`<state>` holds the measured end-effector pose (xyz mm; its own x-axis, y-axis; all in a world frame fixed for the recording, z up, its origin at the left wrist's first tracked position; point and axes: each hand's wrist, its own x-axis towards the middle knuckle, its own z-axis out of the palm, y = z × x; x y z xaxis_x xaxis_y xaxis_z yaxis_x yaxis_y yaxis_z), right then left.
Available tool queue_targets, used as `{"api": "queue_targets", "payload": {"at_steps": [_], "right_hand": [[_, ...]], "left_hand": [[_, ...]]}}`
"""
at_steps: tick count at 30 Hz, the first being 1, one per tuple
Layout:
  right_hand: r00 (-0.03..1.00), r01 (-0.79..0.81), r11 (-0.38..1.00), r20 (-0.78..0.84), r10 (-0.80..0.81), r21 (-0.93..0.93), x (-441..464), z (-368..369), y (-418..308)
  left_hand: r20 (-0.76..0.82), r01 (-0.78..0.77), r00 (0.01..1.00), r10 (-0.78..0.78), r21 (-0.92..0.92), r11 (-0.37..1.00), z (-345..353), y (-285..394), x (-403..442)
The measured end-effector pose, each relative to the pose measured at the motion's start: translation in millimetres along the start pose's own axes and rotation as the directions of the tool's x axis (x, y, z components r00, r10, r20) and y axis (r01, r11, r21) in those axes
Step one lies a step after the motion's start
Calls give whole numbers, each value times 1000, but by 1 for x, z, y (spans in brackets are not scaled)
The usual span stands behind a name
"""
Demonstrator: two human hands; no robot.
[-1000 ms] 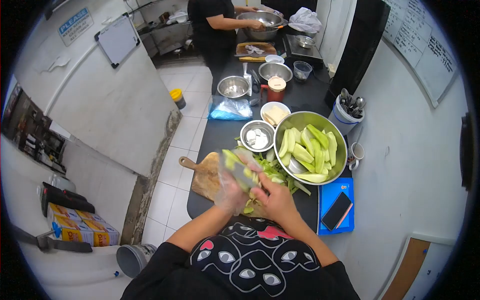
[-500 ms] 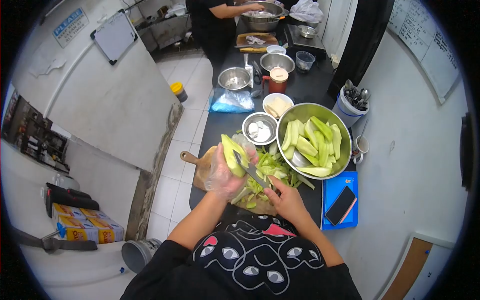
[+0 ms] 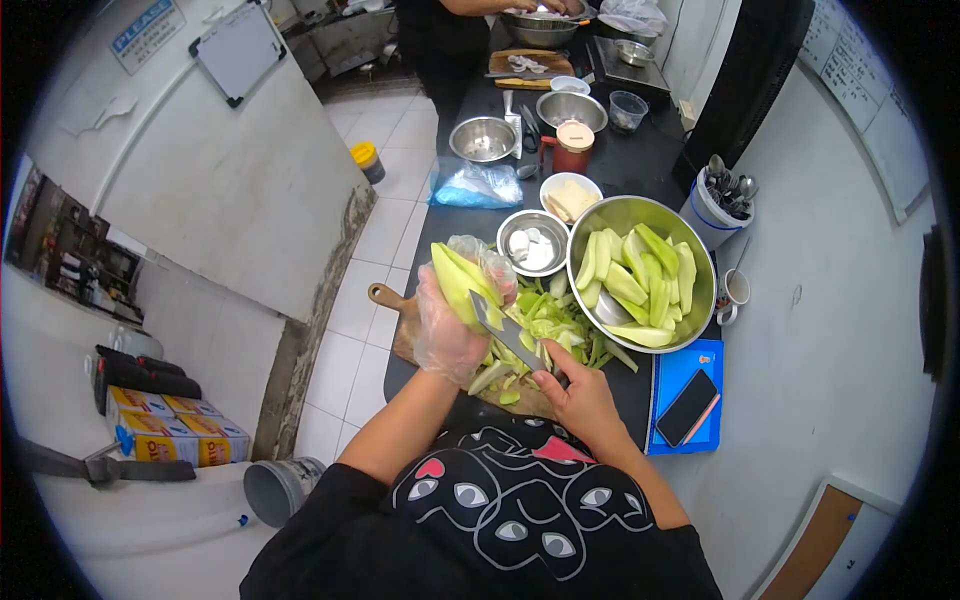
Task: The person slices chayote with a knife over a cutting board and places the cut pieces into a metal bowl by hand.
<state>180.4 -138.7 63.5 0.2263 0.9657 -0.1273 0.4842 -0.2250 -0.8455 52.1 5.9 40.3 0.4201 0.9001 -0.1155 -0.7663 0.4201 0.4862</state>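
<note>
My left hand (image 3: pixel 447 325), in a clear plastic glove, is closed around a peeled pale-green wedge (image 3: pixel 462 285) that looks like green papaya. My bare right hand (image 3: pixel 582 398) grips the handle of a knife (image 3: pixel 510 338). The blade's front part lies against the lower right side of the wedge. Beneath both hands, green peelings and scraps (image 3: pixel 545 320) cover much of a wooden cutting board (image 3: pixel 408 335). To the right, a large steel bowl (image 3: pixel 712 295) holds several similar pale-green wedges.
A small steel bowl (image 3: pixel 505 252) with white pieces and a white bowl (image 3: pixel 548 183) with pale-yellow pieces stand beyond the board. A phone (image 3: pixel 687 408) lies on a blue folder (image 3: pixel 712 355) at right. Farther back, a person in black (image 3: pixel 440 60) works over a basin (image 3: pixel 540 38).
The view has shifted slightly, so the table sits a little more to the right. The wedge in my left hand is turned and tilted somewhat differently, with the knife still against it.
</note>
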Motion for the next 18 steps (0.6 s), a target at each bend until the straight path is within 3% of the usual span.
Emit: {"api": "queue_targets", "payload": {"at_steps": [9,10,11,13,14,15,16,17,18], "right_hand": [[975,197,980,-109,-192,39,-3,12,17],[979,180,983,-101,-175,42,-3,11,16],[983,163,986,-94,-158,44,-3,9,13],[989,132,990,-76,-129,45,-4,7,9],[991,121,992,-65,-118,44,-4,6,7],[993,110,993,-55,-107,43,-5,5,6],[991,122,990,-55,-118,64,-4,6,6],[990,133,987,-55,-128,86,-4,8,9],[989,143,984,-55,-138,108,-3,11,12]], "left_hand": [[61,-135,991,122,300,944,10,8,-14],[221,-355,934,281,679,643,7,10,-15],[429,-499,840,333,852,162,1,15,-15],[424,-492,833,354,862,125,-3,12,-17],[204,-367,923,326,724,584,0,7,-17],[19,-179,982,187,392,902,1,4,-18],[139,-302,948,286,677,671,1,7,-21],[282,-394,900,332,854,341,2,14,-25],[332,-425,883,331,865,267,1,15,-26]]}}
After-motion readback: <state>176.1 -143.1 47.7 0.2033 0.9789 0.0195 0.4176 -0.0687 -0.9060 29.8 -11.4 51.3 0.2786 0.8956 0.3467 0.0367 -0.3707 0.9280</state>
